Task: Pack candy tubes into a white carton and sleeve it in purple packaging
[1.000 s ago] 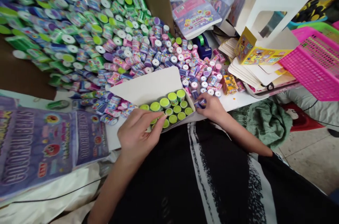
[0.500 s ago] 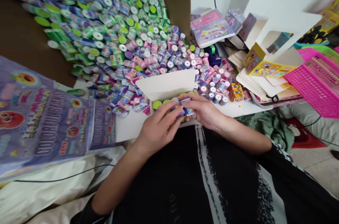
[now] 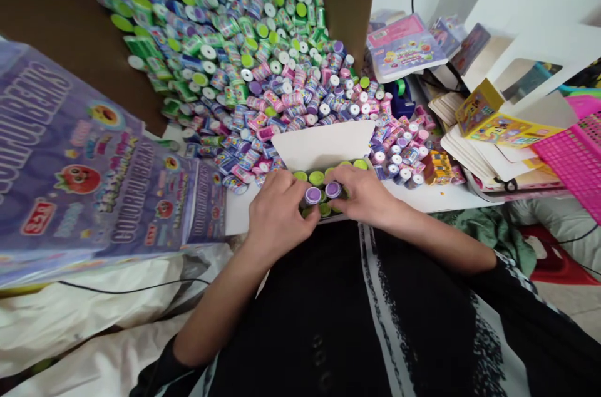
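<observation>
A small carton with its white lid flap (image 3: pixel 326 143) raised stands in front of me, holding several little tubs with lime-green lids (image 3: pixel 316 178). Over its left half, my left hand (image 3: pixel 282 206) grips a purple-lidded tub (image 3: pixel 312 196) between thumb and fingers. My right hand (image 3: pixel 364 193) pinches a second purple-lidded tub (image 3: pixel 333 190) beside it. Both tubs are upright, lids facing up, at the level of the green lids. My fingers hide the carton's side walls and part of its contents.
A large heap of small wrapped tubs (image 3: pixel 263 77) spills from a brown carton (image 3: pixel 347 2). Stacked purple printed boxes (image 3: pixel 107 165) stand at left. To the right are a blue tape dispenser (image 3: pixel 400 99), a yellow printed box (image 3: pixel 511 128) and a pink basket (image 3: pixel 573 159).
The two tubs, tilted together in my fingers before, are now upright and lowered among the green lids. My hands have moved apart to either side. The whole view has shifted.
</observation>
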Available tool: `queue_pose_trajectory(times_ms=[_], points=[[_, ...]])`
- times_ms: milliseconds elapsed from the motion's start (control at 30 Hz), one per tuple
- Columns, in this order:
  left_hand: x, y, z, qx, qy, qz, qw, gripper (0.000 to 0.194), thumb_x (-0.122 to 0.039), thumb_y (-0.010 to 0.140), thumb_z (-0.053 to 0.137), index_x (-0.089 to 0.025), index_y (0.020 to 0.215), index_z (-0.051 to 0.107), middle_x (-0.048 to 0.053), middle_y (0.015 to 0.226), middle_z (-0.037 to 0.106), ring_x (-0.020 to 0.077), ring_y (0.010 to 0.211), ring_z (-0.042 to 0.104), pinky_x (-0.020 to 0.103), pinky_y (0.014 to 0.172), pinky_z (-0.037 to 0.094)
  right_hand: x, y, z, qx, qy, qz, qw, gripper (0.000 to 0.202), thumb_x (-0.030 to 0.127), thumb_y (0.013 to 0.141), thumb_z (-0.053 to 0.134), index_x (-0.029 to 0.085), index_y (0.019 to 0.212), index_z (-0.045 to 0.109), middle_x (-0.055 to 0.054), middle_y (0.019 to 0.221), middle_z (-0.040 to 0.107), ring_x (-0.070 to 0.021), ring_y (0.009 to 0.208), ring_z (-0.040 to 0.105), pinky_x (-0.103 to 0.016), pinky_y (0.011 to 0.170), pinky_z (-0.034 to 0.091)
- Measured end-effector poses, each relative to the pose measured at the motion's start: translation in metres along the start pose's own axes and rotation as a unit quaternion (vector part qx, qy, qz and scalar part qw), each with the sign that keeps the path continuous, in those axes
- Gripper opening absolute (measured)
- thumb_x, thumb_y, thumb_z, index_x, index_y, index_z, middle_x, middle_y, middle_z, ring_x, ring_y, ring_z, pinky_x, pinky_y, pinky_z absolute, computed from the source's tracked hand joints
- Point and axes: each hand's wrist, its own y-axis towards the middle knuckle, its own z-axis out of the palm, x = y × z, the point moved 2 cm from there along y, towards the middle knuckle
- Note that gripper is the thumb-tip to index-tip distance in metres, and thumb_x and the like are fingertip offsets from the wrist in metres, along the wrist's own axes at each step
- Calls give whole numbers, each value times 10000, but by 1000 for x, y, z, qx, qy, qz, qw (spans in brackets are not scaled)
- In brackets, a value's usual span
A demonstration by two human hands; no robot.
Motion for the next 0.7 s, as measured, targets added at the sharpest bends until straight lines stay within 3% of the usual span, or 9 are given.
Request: queue_pose_trajectory(times_ms=[167,300,467,567,700], points=[[-3,0,6,51,97,-49,993,68,-241,890,664,-190,858,696,129,911,650,340,941,633,457,828,525,1,3,17,3,-36,-28,999,228,26,819,697,194,951,617,-66,1081,627,-248,1080,605,-359,953,506],[1,-2,1,59,62,-85,993,86,-242,907,635,-182,878,690,136,973,646,328,986,640,438,869,544,3,0,23,-4,-88,-30,996,203,40,847,673,191,965,606,-89,1100,620,-263,1092,587,-380,968,510],[3,-6,-3,51,10,-80,995,165,-328,910,668,-202,805,650,131,982,639,323,987,643,431,857,571,9,-2,18,14,-179,26,983,77,97,938,655,151,992,649,-114,1038,650,-267,1003,601,-369,864,504],[0,-4,-3,50,12,-64,997,170,-357,893,706,-202,843,657,133,980,632,342,994,636,454,872,569,15,1,18,41,-202,1,979,73,91,951,638,144,989,673,-118,1013,673,-269,1005,607,-365,866,505],[-5,6,0,74,69,-9,995,164,-342,899,714,-185,883,670,167,994,642,386,995,621,499,862,537,10,2,20,29,-198,-48,979,115,57,944,609,143,982,674,-117,1019,681,-253,995,602,-365,898,513]])
